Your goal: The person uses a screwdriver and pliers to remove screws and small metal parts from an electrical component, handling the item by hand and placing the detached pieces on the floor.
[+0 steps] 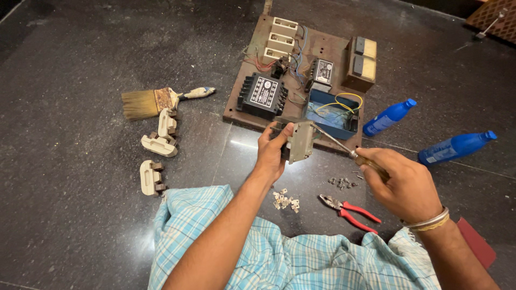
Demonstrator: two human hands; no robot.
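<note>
In the middle of the frame the left hand [270, 153] has its grip closed on a grey switch unit [299, 142]. The right hand [402, 185] grips a screwdriver [344, 148], its tip at the unit. Loose screws [343, 182] and small metal clips [285, 200] already lie on the floor [70, 225]; three cream fuse carriers [156, 153] lie at the left. The unit seems partly dismantled.

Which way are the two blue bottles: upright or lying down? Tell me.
Lying down. Both blue bottles rest on their sides on the dark floor, caps on.

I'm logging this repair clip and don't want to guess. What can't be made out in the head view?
- Screwdriver tip: hidden behind the grey switch part held by the left hand.
- Screwdriver handle: mostly covered by the right hand.
- Small screws and metal clips: too small to count.
- Red object by the right wrist: partly hidden by the arm.
</note>
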